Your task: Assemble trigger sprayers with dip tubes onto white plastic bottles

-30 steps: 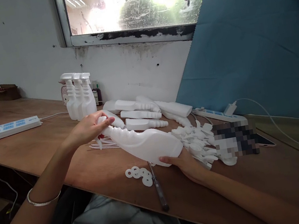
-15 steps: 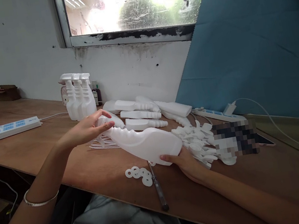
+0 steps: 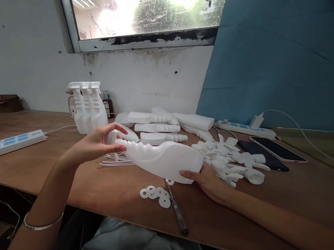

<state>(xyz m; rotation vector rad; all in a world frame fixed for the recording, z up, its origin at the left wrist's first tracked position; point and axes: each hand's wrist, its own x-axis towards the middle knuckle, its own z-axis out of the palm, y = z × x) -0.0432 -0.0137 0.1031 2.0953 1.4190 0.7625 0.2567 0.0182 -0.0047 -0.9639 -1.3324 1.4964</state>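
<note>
A white plastic bottle [image 3: 163,159] lies tilted above the wooden table [image 3: 64,159], neck toward the left. My right hand [image 3: 207,182] cups its base from below, fingers closed round it. At the bottle's neck, my left hand [image 3: 95,144] is closed on a white spray head [image 3: 112,138], fingertips pinching it. Thin white tubes [image 3: 117,162] lie on the table just under the neck.
Three finished spray bottles [image 3: 88,108] stand by the wall. Several empty bottles [image 3: 160,124] lie behind; a pile of white trigger heads [image 3: 226,157], white washers [image 3: 156,193] and a screwdriver [image 3: 177,208] lie in front. Two phones [image 3: 270,150], power strips [image 3: 10,142].
My left hand has turned at the bottle's neck, fingers shifting round the spray head, and the bottle has risen slightly. My right hand stays under the base.
</note>
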